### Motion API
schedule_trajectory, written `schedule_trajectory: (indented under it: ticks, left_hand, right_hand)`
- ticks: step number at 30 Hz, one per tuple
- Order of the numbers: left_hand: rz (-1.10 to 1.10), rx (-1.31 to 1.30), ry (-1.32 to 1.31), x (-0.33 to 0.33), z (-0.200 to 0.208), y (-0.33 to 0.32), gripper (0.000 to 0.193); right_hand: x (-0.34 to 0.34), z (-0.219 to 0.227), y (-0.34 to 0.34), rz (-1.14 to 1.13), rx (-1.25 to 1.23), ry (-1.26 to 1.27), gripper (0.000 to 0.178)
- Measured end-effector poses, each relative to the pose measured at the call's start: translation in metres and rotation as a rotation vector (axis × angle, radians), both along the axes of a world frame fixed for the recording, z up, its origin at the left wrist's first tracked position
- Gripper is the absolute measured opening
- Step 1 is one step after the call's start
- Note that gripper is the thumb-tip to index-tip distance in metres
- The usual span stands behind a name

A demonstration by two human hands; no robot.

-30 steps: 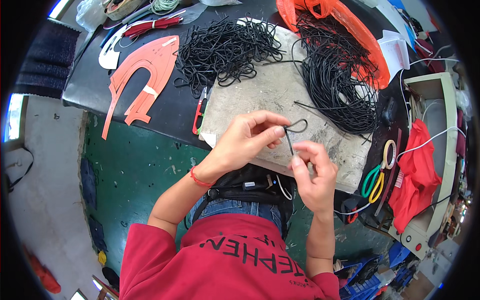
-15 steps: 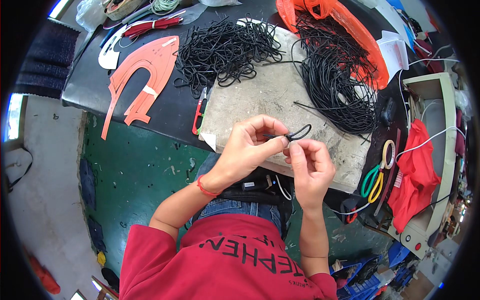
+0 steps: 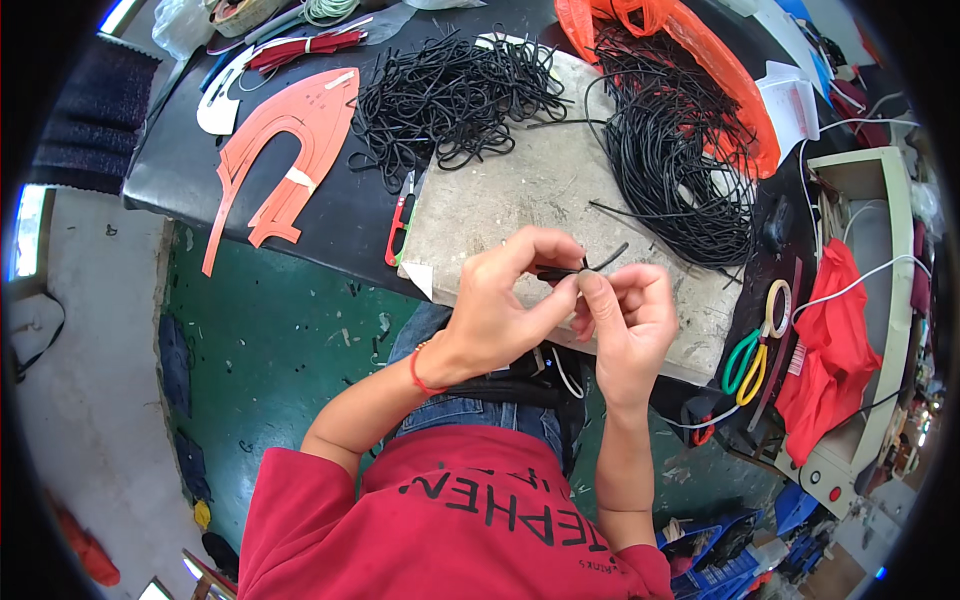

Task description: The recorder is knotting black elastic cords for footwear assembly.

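Over the near edge of a worn grey board (image 3: 515,195), my left hand (image 3: 510,295) and my right hand (image 3: 630,325) meet at the fingertips. Both pinch a short black cord (image 3: 612,257). One straight piece of it sticks up to the right from between the fingers, and another bit shows inside the curl of my left hand. Fingers and thumbs cover the middle of the cord, so I cannot tell whether it is knotted. Looped black cords (image 3: 450,105) lie heaped at the board's far left. A long bundle of black cords (image 3: 670,195) spreads over its right side.
An orange plastic bag (image 3: 757,125) lies behind the bundle. Left of the board are a red-handled cutter (image 3: 398,225) and a coral pattern piece (image 3: 245,150). At right are scissors (image 3: 750,375), a tape roll (image 3: 777,308), red cloth (image 3: 835,345) and a pale machine housing (image 3: 895,310).
The cord's open loop to the right of my fingers is gone; a straight end shows there instead. My right hand has closed in against my left fingertips.
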State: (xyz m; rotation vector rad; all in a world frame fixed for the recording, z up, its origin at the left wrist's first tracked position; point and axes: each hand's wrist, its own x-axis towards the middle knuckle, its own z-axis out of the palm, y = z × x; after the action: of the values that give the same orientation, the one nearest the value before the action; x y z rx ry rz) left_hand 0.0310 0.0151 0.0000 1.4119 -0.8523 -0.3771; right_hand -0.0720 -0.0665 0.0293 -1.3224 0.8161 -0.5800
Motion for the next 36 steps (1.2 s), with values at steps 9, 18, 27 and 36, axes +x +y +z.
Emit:
schedule_trajectory:
  ticks: [9,18,27,36]
  left_hand:
    - [-0.303,0.201,0.035,0.011,0.019,0.01,0.03]
    - [-0.419,0.34,0.453,0.013,0.013,0.009,0.029]
    - [-0.573,0.529,0.65,0.02,0.029,0.008,0.017]
    - [-0.419,0.246,0.13,-0.002,0.012,0.016,0.016]
  right_hand:
    - [-0.009,-0.017,-0.026,0.274,0.013,-0.099,0.014]
    - [-0.003,-0.021,-0.013,0.01,-0.05,-0.073,0.017]
    - [-0.005,-0.026,-0.012,0.063,-0.048,-0.124,0.025]
    - [0.003,-0.02,-0.015,-0.133,-0.069,-0.171,0.03]
